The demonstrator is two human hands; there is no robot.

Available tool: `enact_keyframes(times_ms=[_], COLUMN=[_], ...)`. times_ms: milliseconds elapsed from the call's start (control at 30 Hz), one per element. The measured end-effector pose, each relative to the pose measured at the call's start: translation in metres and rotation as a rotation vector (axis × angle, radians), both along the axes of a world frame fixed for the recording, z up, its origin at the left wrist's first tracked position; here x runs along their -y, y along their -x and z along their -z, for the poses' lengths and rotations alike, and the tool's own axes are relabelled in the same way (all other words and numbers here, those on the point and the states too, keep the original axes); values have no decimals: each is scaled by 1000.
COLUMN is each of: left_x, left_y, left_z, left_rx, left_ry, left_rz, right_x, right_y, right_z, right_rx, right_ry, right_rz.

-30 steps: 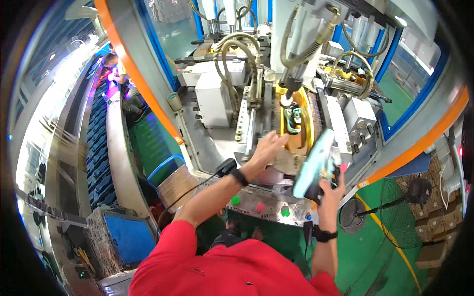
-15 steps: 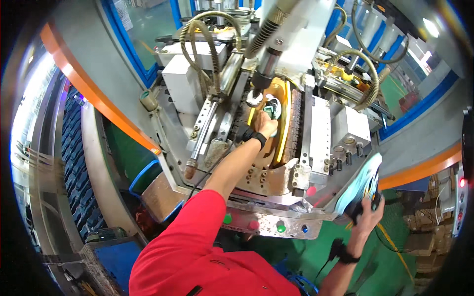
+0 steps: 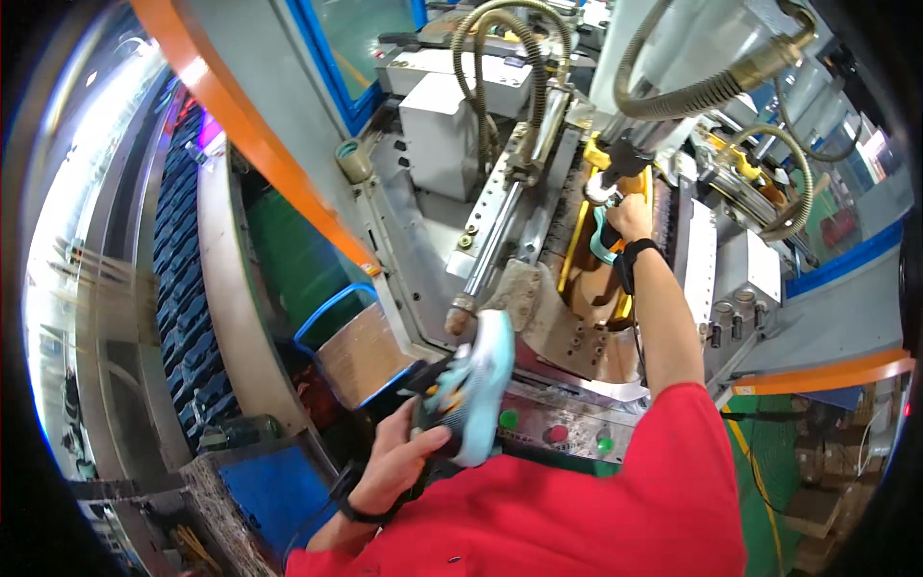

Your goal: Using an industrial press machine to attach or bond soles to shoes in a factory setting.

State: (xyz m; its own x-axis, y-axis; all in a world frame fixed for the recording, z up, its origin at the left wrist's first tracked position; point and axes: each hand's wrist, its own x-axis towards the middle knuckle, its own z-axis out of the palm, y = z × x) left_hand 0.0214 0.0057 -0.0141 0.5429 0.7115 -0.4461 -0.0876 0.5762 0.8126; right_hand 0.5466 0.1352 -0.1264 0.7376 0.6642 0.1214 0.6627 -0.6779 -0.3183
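Observation:
My left hand (image 3: 396,460) grips a sports shoe (image 3: 484,389) with a pale blue and white sole and a dark, orange-marked upper. The shoe is tilted in front of the machine's near edge, low in the view. My right hand (image 3: 632,217) reaches into the machine's central well, fingers closed on a second shoe (image 3: 602,238). A light blue edge of that shoe shows; the hand hides most of the rest. Brown and yellow pads (image 3: 594,293) line the well around it, and a metal press rod (image 3: 630,154) comes down just beside the hand.
A metal cylinder (image 3: 495,245) and ribbed hoses (image 3: 473,67) flank the well. Coloured buttons (image 3: 556,434) line the front panel. An orange-edged frame (image 3: 252,144) and a conveyor (image 3: 183,260) stand left, with a blue-rimmed bin (image 3: 361,358) beneath. Boxes (image 3: 817,500) lie at right.
My left hand has come out of the well with a shoe, down and left. My right hand has moved from the right side into the well with its shoe. The view has shifted left.

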Motion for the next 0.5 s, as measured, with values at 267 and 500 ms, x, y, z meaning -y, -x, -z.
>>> enact_keyframes(times_ms=[267, 500], left_x=[82, 157], left_y=[71, 70], left_z=[13, 57], left_rx=[71, 78], left_ry=[9, 215], left_rz=[-678, -801], right_x=[13, 194], right_y=[52, 307], right_z=[5, -25], right_rx=[-60, -327], right_ry=[-92, -454], right_rz=[-81, -834])
